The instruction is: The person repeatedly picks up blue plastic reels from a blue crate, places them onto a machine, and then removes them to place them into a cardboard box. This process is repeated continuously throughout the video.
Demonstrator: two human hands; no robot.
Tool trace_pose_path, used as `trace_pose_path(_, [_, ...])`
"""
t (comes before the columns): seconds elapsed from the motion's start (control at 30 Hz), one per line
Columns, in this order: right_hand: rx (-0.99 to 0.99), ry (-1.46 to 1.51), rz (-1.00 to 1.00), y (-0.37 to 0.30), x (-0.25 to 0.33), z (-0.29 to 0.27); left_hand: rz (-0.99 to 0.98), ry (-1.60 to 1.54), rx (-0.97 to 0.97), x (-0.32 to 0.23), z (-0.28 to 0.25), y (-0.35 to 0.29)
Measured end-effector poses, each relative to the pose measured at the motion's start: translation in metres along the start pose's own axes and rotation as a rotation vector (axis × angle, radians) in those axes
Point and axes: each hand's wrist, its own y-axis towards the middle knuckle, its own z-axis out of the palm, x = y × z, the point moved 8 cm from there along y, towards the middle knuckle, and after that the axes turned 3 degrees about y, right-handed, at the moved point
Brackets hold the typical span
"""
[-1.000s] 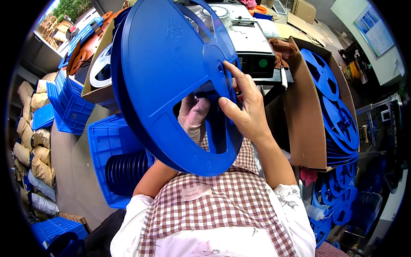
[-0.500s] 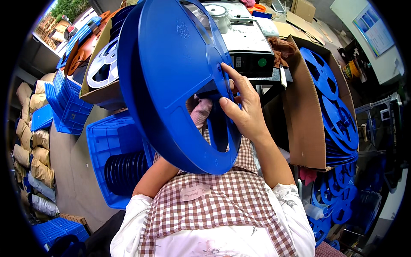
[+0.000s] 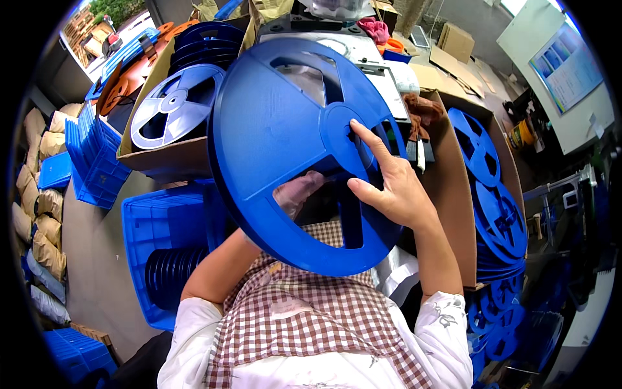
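A large blue plastic reel (image 3: 278,136) is held up in front of my chest, its round face with cut-out windows tilted toward me. My right hand (image 3: 405,194), bare, is at its right side. The index fingertip rests at the hub and the thumb lies apart by a window edge; the other fingers are mostly hidden. Behind the front disc, my left hand (image 3: 299,192) in a pale pinkish glove shows through the lower-left window. It supports the reel from inside, with its fingertips partly out of sight.
At left stand a carton (image 3: 168,162) of dark reels with a pale one on top and a blue crate (image 3: 139,240) of stacked dark discs. Another carton (image 3: 447,207) holds blue reels at right. Behind my reel is a white-topped machine (image 3: 382,81). Paper-wrapped packs (image 3: 48,207) line the far left.
The reel has turned to show its face more fully and has shifted lower and to the right. My right hand has moved right and down with it, the index finger still at the hub.
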Motion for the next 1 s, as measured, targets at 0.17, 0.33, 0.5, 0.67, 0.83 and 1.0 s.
trace_pose_path(0.17, [0.084,-0.160,-0.052,0.064,-0.014,-0.025,0.046,-0.487,0.301,-0.006,-0.034,0.063])
trace_pose_path(0.33, [0.104,-0.297,0.028,0.170,-0.050,-0.055,0.434,0.395,0.004,-0.060,-0.100,0.158])
trace_pose_path(0.5, [0.045,-0.459,0.081,0.250,-0.106,-0.073,-0.035,-0.212,-0.185,-0.026,-0.145,0.219])
trace_pose_path(0.67, [0.126,-0.456,0.139,0.281,-0.121,-0.057,-0.002,-0.270,-0.183,-0.026,-0.148,0.220])
trace_pose_path(0.83, [0.136,-0.545,0.109,0.290,-0.105,-0.046,-0.014,-0.303,-0.192,-0.025,-0.149,0.203])
trace_pose_path(1.0, [0.110,-0.542,0.055,0.288,-0.115,-0.046,-0.095,-0.063,-0.210,-0.034,-0.140,0.164])
